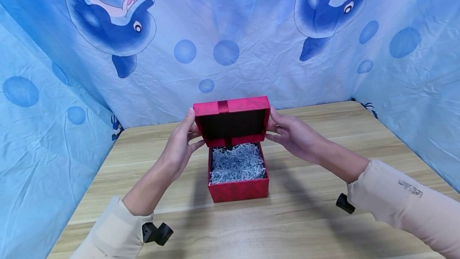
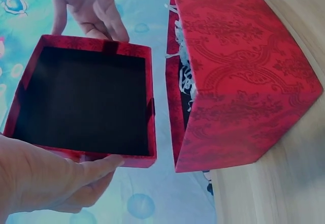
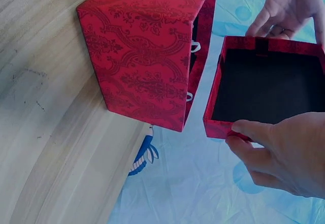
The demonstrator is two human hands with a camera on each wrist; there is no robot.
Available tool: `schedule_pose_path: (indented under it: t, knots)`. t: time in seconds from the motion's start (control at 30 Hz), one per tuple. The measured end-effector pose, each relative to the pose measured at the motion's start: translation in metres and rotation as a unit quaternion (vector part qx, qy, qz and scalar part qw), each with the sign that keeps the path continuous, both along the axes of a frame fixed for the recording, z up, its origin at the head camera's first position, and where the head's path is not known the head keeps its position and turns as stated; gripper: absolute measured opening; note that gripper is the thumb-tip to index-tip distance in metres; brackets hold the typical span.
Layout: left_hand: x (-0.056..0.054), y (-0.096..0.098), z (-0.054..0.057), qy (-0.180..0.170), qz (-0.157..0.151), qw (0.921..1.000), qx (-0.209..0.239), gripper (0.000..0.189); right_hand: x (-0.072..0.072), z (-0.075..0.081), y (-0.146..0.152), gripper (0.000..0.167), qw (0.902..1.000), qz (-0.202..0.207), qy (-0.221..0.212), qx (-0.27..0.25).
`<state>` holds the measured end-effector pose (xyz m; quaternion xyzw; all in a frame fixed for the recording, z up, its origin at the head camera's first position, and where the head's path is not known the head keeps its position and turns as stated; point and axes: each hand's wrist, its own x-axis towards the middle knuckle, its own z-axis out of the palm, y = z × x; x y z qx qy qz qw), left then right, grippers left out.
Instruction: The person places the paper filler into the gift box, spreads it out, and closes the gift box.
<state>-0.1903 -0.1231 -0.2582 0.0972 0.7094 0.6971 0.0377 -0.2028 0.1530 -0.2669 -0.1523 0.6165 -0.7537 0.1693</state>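
A red patterned gift box (image 1: 240, 192) stands on the table, filled with pale shredded paper (image 1: 237, 164). Its red lid (image 1: 233, 125) with a dark red ribbon is raised and tilted over the back of the box, showing its black inside. My left hand (image 1: 179, 147) holds the lid's left side. On the opposite side my right hand (image 1: 297, 136) grips the lid with thumb and fingers. In the left wrist view, the lid (image 2: 86, 102) shows apart from the box (image 2: 244, 82). The right wrist view shows my right thumb and fingers pinching the lid's edge (image 3: 218, 128).
The light wooden table (image 1: 244, 227) spreads around the box. Behind it and at both sides hangs a blue curtain (image 1: 230, 23) with dolphins and bubbles. Small black devices (image 1: 158, 234) sit at both sleeve cuffs.
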Motion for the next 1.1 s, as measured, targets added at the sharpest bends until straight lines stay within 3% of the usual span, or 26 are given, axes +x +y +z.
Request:
schedule_pose_path:
  t: [0.13,0.57,0.8,1.1]
  knots:
    - [-0.001,-0.001,-0.003,0.016,-0.008,0.9998,0.011,0.056,0.0,0.0,0.003,0.056,0.9999,0.011,-0.001,-0.004]
    - [0.0,-0.006,-0.01,0.038,-0.023,0.9969,0.066,0.039,0.0,-0.001,0.011,0.053,0.9998,0.014,0.011,-0.006]
    - [0.002,-0.013,-0.014,0.081,-0.071,0.9917,0.07,0.034,0.003,-0.002,0.015,0.046,0.9999,0.011,0.009,-0.003]
    - [0.005,-0.022,-0.02,0.121,-0.113,0.9837,0.071,0.017,0.006,-0.003,0.022,0.033,0.9979,0.01,0.062,0.019]
